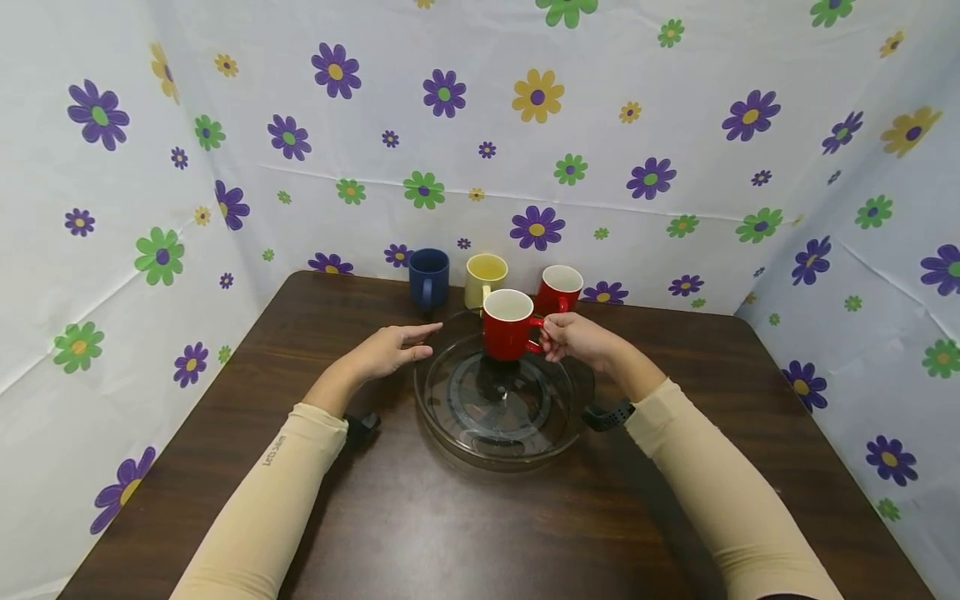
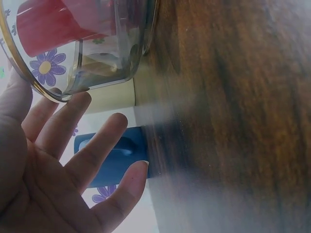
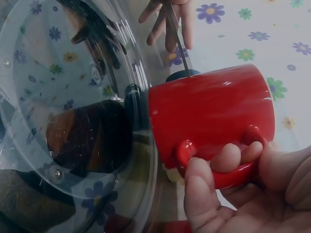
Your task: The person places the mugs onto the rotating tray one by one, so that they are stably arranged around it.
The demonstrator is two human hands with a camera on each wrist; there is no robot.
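My right hand [image 1: 579, 337] grips a red mug [image 1: 504, 335] by its handle. The mug, white inside, is upright over the back part of a round see-through dish [image 1: 491, 457]; in the right wrist view, fingers curl through the handle. Beside the dish's left rim is my left hand [image 1: 381, 352], its fingers spread and fairly straight with nothing held. In the left wrist view its fingertips [image 2: 80, 99] are at the dish's rim; whether they touch it I cannot tell. The mug's red side shows through the glass there.
Behind the dish stand a blue mug [image 1: 429, 279], a yellow mug [image 1: 480, 279] and another red mug [image 1: 557, 292], in a row near the back edge of the dark wooden table [image 1: 465, 542]. A flower-patterned sheet [image 1: 480, 100] hangs around the back and sides.
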